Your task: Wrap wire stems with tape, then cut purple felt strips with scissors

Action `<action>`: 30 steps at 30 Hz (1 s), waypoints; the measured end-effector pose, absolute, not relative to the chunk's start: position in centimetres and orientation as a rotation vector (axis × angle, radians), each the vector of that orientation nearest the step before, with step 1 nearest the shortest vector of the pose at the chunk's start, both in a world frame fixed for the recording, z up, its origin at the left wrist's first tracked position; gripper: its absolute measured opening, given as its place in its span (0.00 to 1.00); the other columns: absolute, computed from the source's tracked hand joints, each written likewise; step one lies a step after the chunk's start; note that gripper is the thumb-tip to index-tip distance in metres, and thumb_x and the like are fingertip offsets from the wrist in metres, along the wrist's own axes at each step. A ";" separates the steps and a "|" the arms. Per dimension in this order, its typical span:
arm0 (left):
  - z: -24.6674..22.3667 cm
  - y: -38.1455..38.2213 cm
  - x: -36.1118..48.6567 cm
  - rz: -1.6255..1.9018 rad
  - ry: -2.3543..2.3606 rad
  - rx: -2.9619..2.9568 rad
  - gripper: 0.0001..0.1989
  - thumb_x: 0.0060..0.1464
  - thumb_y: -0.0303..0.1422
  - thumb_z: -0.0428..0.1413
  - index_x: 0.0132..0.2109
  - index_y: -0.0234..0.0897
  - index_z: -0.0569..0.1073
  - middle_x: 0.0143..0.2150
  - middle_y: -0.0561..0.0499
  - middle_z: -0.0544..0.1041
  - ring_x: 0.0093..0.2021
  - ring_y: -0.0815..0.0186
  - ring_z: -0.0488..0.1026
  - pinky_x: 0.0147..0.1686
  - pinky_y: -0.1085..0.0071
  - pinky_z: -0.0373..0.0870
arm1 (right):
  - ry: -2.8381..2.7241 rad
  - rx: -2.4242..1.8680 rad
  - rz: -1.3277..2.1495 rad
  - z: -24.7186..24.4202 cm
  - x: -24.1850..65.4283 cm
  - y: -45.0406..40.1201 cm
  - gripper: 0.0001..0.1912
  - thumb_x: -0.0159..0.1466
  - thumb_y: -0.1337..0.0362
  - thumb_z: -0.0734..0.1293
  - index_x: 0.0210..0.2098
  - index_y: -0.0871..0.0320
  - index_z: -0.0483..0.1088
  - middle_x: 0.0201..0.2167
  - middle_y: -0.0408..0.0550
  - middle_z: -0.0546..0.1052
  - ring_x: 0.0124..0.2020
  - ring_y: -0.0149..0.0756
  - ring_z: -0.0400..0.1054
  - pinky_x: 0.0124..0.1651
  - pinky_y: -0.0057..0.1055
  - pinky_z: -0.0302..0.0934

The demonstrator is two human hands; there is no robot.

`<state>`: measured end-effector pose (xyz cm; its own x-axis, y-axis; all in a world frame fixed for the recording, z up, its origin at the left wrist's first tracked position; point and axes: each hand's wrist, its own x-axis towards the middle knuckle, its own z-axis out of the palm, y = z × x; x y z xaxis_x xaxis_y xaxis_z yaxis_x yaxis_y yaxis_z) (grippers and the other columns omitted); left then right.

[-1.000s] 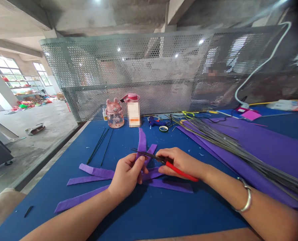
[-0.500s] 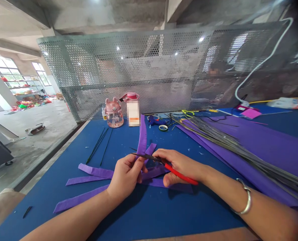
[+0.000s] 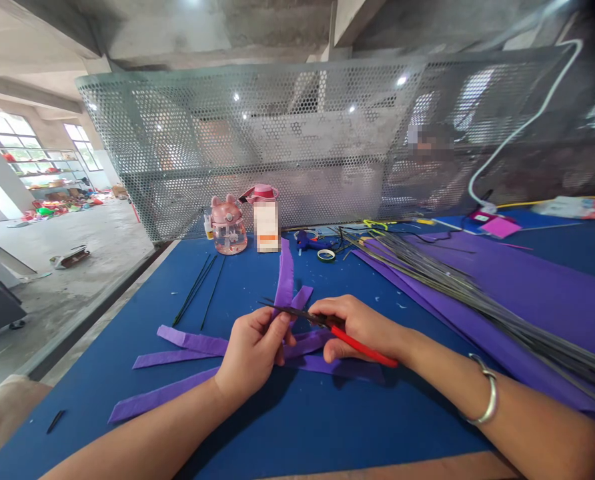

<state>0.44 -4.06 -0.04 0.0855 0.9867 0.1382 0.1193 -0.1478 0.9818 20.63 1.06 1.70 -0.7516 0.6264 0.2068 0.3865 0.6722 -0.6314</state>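
My left hand [image 3: 252, 347] pinches a purple strip [image 3: 285, 277] that stands up from between thumb and fingers. In my right hand [image 3: 360, 330] are red-handled scissors [image 3: 362, 347]. Their dark blades reach left across the strip, just above my left fingertips; how far the blades are parted I cannot make out clearly. Under and around my hands, several more purple strips [image 3: 152, 397] lie fanned out on the blue table [image 3: 217, 440], their middles partly hidden by my hands.
Thin dark stems [image 3: 195, 290] lie at the left. A pink bottle [image 3: 229, 230], a pink-capped container [image 3: 266, 223], a blue glue gun [image 3: 307, 241] and a tape roll [image 3: 326, 255] stand or lie behind. Wire stems [image 3: 457, 293] rest on purple sheets [image 3: 542, 280] at right. A perforated screen [image 3: 297, 147] borders the back.
The upright purple strip's top is slightly lower. The scissor blades have shifted a little across it, and my right thumb has moved slightly nearer the handle. My left hand keeps its pinch.
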 end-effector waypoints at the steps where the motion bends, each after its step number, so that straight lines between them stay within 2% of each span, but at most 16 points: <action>1: 0.0 -4.1 0.4 1.191 1.172 1.446 0.16 0.55 0.43 0.51 0.29 0.34 0.70 0.21 0.54 0.72 0.14 0.76 0.63 0.15 0.79 0.57 | -2.479 -0.793 0.796 1.7 20.6 1.1 0.26 0.52 0.43 0.68 0.35 0.61 0.69 0.23 0.40 0.63 0.24 0.28 0.52 0.27 0.24 0.50; 8: 0.0 -4.1 0.5 1.189 1.171 1.404 0.16 0.54 0.44 0.52 0.31 0.33 0.70 0.22 0.53 0.73 0.14 0.76 0.63 0.15 0.79 0.57 | -2.480 -0.817 0.803 1.7 20.5 1.1 0.21 0.56 0.47 0.67 0.35 0.60 0.70 0.24 0.40 0.65 0.25 0.29 0.54 0.28 0.24 0.52; 12: 0.1 -4.2 0.6 1.156 1.159 1.336 0.16 0.53 0.45 0.53 0.34 0.34 0.70 0.27 0.51 0.74 0.15 0.75 0.66 0.14 0.79 0.57 | -2.479 -0.842 0.813 2.1 20.5 1.0 0.21 0.57 0.48 0.66 0.36 0.61 0.70 0.26 0.42 0.68 0.26 0.30 0.57 0.30 0.25 0.54; 15: 0.3 -4.2 0.6 1.116 1.172 1.339 0.16 0.54 0.45 0.52 0.33 0.34 0.69 0.24 0.53 0.73 0.14 0.75 0.65 0.14 0.80 0.55 | -2.483 -0.851 0.818 2.1 20.6 1.0 0.20 0.59 0.48 0.65 0.36 0.61 0.70 0.26 0.43 0.68 0.27 0.30 0.58 0.31 0.25 0.55; 19: 0.4 -4.3 0.6 1.125 1.199 1.368 0.16 0.55 0.44 0.50 0.32 0.34 0.69 0.20 0.55 0.70 0.13 0.77 0.61 0.13 0.80 0.54 | -2.497 -0.856 0.808 1.9 20.7 1.1 0.20 0.59 0.48 0.64 0.35 0.61 0.68 0.26 0.42 0.67 0.26 0.30 0.57 0.30 0.25 0.54; 30: 0.1 -4.1 0.5 1.157 1.189 1.384 0.16 0.55 0.44 0.50 0.32 0.34 0.69 0.20 0.56 0.69 0.14 0.77 0.60 0.14 0.80 0.54 | -2.489 -0.845 0.885 1.6 20.6 1.2 0.18 0.61 0.50 0.63 0.36 0.61 0.67 0.26 0.42 0.64 0.24 0.27 0.52 0.27 0.24 0.51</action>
<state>0.50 -4.11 0.06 0.0826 0.9936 0.0766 0.1038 -0.0850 0.9910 20.61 1.22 1.58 -0.7534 0.6435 0.1353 0.4137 0.6238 -0.6631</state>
